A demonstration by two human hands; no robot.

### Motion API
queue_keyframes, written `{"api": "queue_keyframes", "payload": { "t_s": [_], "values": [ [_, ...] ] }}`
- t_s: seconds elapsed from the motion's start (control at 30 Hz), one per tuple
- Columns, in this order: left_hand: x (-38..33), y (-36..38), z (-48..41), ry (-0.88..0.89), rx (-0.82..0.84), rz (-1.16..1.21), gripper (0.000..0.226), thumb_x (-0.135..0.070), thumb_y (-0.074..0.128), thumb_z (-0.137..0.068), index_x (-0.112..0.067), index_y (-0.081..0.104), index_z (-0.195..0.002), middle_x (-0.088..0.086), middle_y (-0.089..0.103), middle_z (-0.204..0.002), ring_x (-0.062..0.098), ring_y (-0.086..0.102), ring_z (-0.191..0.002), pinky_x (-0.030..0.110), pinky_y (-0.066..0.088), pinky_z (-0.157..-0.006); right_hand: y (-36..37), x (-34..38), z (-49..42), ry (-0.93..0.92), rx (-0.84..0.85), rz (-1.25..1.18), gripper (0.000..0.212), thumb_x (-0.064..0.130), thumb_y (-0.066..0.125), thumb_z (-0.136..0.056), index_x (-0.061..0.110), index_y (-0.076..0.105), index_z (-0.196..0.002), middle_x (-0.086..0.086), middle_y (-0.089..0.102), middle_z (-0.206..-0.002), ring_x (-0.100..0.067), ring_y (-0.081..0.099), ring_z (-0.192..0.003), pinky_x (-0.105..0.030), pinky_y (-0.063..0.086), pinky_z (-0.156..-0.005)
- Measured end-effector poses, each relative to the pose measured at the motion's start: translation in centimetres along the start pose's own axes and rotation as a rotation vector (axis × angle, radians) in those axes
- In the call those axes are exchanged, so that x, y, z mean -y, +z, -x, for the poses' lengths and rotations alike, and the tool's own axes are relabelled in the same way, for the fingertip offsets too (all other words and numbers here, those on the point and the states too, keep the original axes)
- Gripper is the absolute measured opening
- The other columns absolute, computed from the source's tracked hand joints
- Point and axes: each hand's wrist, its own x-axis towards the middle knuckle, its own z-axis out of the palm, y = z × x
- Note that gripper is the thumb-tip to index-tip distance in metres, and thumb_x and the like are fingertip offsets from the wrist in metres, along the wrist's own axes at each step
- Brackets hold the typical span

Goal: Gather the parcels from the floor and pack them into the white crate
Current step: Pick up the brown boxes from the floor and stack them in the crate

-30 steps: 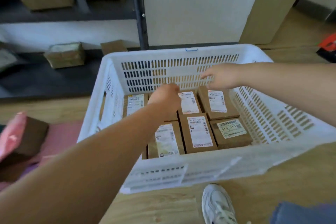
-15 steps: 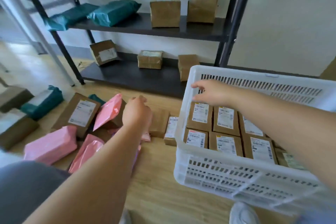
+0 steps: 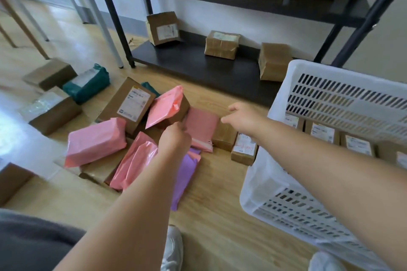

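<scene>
The step in hand looks to be the next pick from the heap on the floor (image 3: 220,215), just off the left wall of the white crate (image 3: 330,86). The right hand (image 3: 241,116), fingers loose and holding nothing, hovers over a plain brown box (image 3: 223,138). The left hand (image 3: 175,139) curls down at the near edge of a flat pink mailer (image 3: 203,130); whether it already pinches the film cannot be told. Take the rigid box by two opposite sides, and lift the mailer by a sealed edge with a palm beneath, since the soft bag will likely sag and drag its neighbours. Bring both in over the crate's rim. The parcels are mixed: glossy pink bags, a purple mailer (image 3: 187,178) partly under the left forearm, brown labelled cartons. A tidy layer of small labelled boxes (image 3: 322,133) lines the crate's bottom.
</scene>
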Motion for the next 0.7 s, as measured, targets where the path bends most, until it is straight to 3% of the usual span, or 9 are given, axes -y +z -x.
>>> {"api": "queue_keyframes", "payload": {
  "t_s": [0.2, 0.23, 0.33, 0.43, 0.53, 0.7],
  "values": [
    [0.5, 2.9, -2.9, -0.055, 0.057, 0.245, 0.036, -0.006, 0.047, -0.091, -0.012, 0.063, -0.124, 0.010, 0.062, -0.126, 0.029, 0.056, -0.117, 0.028, 0.042, -0.096, 6.8, -1.9, -4.8, 0.410, -0.206, -0.448, 0.045, 0.016, 0.047, -0.096, 0.009, 0.043, -0.140, -0.010, 0.050, -0.132, -0.029, 0.050, -0.118, -0.034, 0.038, -0.099],
    [0.3, 3.4, -3.6, -0.070, 0.075, 0.304, 0.035, -0.004, 0.048, -0.092, -0.011, 0.063, -0.123, 0.011, 0.062, -0.125, 0.030, 0.057, -0.116, 0.031, 0.044, -0.097, 7.3, -2.3, -5.6, 0.418, -0.237, -0.454, 0.045, 0.014, 0.045, -0.095, 0.009, 0.044, -0.139, -0.010, 0.052, -0.127, -0.029, 0.051, -0.116, -0.034, 0.041, -0.098],
    [-0.3, 5.2, -5.5, -0.124, 0.150, 0.496, 0.035, 0.003, 0.044, -0.092, -0.006, 0.064, -0.119, 0.018, 0.063, -0.123, 0.038, 0.058, -0.115, 0.042, 0.049, -0.094, 8.5, -3.8, -7.1, 0.459, -0.262, -0.436, 0.049, 0.005, 0.039, -0.094, 0.013, 0.041, -0.143, -0.010, 0.048, -0.142, -0.033, 0.048, -0.127, -0.037, 0.041, -0.104],
    [-0.6, 7.3, -7.5, -0.186, 0.258, 0.557, 0.036, 0.000, 0.042, -0.095, -0.009, 0.060, -0.125, 0.014, 0.063, -0.123, 0.035, 0.061, -0.114, 0.038, 0.053, -0.085, 9.6, -5.3, -8.7, 0.541, -0.282, -0.472, 0.054, 0.001, 0.037, -0.094, 0.016, 0.038, -0.146, -0.009, 0.046, -0.144, -0.032, 0.047, -0.128, -0.036, 0.040, -0.103],
    [-0.4, 9.4, -9.3, -0.174, 0.297, 0.557, 0.037, 0.002, 0.040, -0.095, -0.005, 0.060, -0.125, 0.017, 0.061, -0.127, 0.039, 0.056, -0.120, 0.044, 0.050, -0.095, 10.5, -6.3, -10.3, 0.572, -0.292, -0.512, 0.055, 0.004, 0.038, -0.095, 0.020, 0.036, -0.148, -0.008, 0.046, -0.145, -0.031, 0.047, -0.128, -0.038, 0.039, -0.105],
    [-0.5, 12.2, -11.6, -0.164, 0.328, 0.462, 0.039, -0.005, 0.041, -0.098, -0.011, 0.057, -0.133, 0.013, 0.059, -0.131, 0.032, 0.057, -0.119, 0.032, 0.047, -0.093, 11.0, -7.4, -12.9, 0.593, -0.335, -0.561, 0.056, 0.006, 0.037, -0.095, 0.023, 0.034, -0.148, -0.005, 0.043, -0.147, -0.029, 0.044, -0.131, -0.038, 0.037, -0.106]
  ]
}}
